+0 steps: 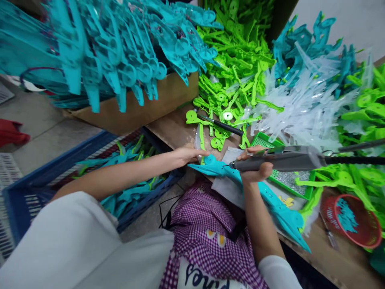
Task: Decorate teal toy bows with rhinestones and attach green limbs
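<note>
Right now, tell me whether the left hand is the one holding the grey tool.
No, the right hand grips the grey tool, while the left hand is at the turquoise part.

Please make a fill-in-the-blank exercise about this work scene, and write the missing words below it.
1. The gray tool is in the person's own ____ grip.
2. The long part at the tool's tip is light ____.
3. The checked apron is white and ____.
4. The round basket is ____.

Missing words: right; blue; purple; red.
</note>
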Available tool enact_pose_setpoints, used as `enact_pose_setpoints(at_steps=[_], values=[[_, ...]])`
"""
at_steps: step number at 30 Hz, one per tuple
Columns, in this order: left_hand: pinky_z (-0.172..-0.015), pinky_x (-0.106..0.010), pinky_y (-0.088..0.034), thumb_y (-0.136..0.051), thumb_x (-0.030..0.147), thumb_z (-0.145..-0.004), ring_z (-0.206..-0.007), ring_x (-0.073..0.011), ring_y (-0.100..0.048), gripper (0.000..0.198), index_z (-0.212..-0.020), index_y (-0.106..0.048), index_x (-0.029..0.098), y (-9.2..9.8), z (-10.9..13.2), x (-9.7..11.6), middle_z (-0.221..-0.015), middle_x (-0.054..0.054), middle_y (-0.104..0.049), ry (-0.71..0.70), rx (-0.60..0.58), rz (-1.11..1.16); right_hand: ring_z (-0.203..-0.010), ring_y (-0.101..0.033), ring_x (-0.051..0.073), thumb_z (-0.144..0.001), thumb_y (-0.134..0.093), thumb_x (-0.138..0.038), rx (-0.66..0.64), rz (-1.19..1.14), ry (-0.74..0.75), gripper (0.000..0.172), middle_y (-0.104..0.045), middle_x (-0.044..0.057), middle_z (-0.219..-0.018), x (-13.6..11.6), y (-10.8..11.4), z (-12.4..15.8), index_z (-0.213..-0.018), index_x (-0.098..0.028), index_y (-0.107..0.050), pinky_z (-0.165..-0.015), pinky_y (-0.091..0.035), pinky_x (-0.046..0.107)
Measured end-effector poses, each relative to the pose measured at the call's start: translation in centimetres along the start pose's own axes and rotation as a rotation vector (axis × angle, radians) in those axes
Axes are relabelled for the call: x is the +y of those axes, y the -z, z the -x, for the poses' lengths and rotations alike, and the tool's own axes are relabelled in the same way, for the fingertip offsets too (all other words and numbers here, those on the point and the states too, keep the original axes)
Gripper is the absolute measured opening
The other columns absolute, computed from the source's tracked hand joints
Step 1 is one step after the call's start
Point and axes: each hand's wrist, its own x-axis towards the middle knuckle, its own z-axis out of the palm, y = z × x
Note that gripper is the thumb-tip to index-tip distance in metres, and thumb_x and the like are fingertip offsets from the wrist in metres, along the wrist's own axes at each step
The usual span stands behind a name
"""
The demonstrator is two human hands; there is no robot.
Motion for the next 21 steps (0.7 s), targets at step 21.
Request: enact_pose_setpoints(at_steps=[21], values=[[-0.063,-0.027,-0.055,-0.086,0.023,-0.054,-0.068,-0.0173,-0.068,0.046,-0.096,-0.069,0.012,0.0,-1.7,-2.6,-0.084,-0.007,-0.074,-0.155,-0.175,0.068,-0.034,-0.048,0.010,-0.064,-0.062,-0.059,0.152,0.171,0.164,0.040,-0.048,-0.005,-0.047,-4.6,5.2,-6.4,-0.064,-0.019,-0.062,-0.031,-0.038,0.023]])
